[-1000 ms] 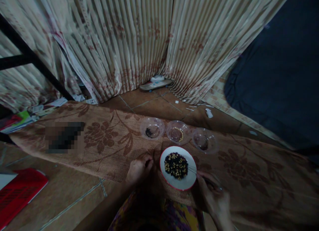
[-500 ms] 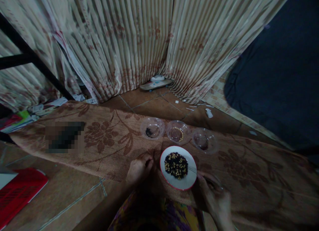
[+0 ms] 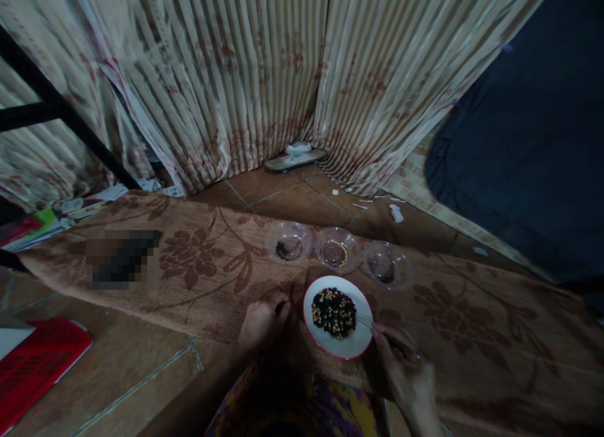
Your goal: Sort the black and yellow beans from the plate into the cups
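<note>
A white plate with a red rim holds a mixed heap of black and yellow beans. My right hand is closed on thin metal tweezers, whose tips reach over the plate's right side to the heap's edge. Left of the plate, my left hand rests on the cloth with its fingers curled in and nothing visible in them. Three clear plastic bowls stand in a row behind the plate. The left bowl contains some black beans, the middle bowl yellow ones, the right bowl dark ones.
A brown flowered cloth covers the narrow table. A blurred dark object lies at its left. Papers are stacked at the far left, and a red item is below. Behind are a skateboard and striped curtains.
</note>
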The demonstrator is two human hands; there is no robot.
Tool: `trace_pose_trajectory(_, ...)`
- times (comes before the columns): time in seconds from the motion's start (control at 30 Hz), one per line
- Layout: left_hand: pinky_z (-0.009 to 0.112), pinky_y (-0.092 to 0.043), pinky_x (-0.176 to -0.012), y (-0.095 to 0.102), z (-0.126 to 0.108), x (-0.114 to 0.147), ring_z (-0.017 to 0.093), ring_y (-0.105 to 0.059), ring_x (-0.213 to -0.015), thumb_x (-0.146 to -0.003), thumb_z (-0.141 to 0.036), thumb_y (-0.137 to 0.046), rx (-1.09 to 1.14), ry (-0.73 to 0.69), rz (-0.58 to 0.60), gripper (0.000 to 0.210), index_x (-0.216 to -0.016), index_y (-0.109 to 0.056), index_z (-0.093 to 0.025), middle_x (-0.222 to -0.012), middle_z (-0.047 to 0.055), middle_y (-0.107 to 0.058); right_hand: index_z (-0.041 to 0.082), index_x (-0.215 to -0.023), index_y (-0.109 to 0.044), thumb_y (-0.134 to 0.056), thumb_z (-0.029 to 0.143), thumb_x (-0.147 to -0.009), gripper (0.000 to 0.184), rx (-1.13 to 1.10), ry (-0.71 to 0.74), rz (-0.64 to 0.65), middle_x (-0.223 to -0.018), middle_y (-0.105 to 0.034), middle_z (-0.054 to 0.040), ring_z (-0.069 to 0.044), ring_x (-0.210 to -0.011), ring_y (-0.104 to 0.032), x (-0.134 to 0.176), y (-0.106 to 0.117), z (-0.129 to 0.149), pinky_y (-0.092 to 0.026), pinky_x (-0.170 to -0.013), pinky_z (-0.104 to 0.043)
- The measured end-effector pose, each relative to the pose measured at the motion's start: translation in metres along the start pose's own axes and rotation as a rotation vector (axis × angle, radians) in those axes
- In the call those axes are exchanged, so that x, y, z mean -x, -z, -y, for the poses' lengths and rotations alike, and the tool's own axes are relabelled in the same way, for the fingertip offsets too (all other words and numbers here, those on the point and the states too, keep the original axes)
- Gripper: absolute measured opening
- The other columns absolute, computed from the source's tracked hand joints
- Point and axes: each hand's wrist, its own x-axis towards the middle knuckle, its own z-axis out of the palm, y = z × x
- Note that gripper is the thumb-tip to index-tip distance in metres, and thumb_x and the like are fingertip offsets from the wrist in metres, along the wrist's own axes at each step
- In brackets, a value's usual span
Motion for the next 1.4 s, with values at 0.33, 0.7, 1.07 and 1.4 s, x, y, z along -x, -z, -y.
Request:
trace_pose_trajectory(0.33, 0.024, -0.042, -0.073, 0.001, -0.001, 0.000, 0.014, -0.063, -0.077, -0.088, -0.025, -0.051, 0.010, 0.001, -0.006, 0.013, -0.087, -0.064, -0.025, -0.084, -0.001, -0.070, 0.018, -0.078, -0.071, -0.065, 0.042, -0.077, 0.025, -0.037, -0.009, -0.066, -0.088, -0.070, -0.0095, -0.024, -0.087, -0.065, -0.001, 0.001, 0.002, -0.052, -0.079, -0.038)
trace_pose_trajectory(0.7, 0.024, -0.041, -0.071, 0.001, 0.000, -0.001, 0.015, -0.064, -0.077, -0.089, -0.027, -0.050, 0.011, 0.016, 0.017, 0.013, -0.087, -0.062, -0.026, -0.085, -0.001, -0.071, 0.018, -0.076, -0.070, -0.069, 0.048, -0.071, 0.030, 0.003, 0.099, -0.393, -0.084, -0.071, -0.0091, -0.025, -0.081, -0.066, -0.053, 0.036, 0.013, -0.051, -0.079, -0.040)
trace_pose_trajectory(1.07, 0.023, -0.042, -0.071, 0.003, 0.000, -0.001, 0.014, -0.065, -0.079, -0.090, -0.026, -0.046, 0.002, 0.001, 0.028, 0.014, -0.085, -0.060, -0.025, -0.085, -0.002, -0.069, 0.013, -0.074, -0.070, -0.071, 0.048, -0.068, 0.036, -0.106, 0.106, -0.543, -0.081, -0.071, -0.0124, -0.026, -0.079, -0.066, -0.086, 0.029, -0.015, -0.051, -0.080, -0.044)
trace_pose_trajectory(1.4, 0.022, -0.041, -0.072, 0.001, 0.001, -0.001, 0.014, -0.065, -0.079, -0.090, -0.027, -0.047, -0.029, -0.006, 0.018, 0.016, -0.088, -0.062, -0.025, -0.087, -0.002, -0.071, 0.017, -0.078, -0.074, -0.075, 0.043, -0.065, 0.029, -0.177, -0.134, -0.336, -0.083, -0.074, -0.0101, -0.025, -0.078, -0.068, -0.018, 0.020, 0.013, -0.055, -0.070, -0.035)
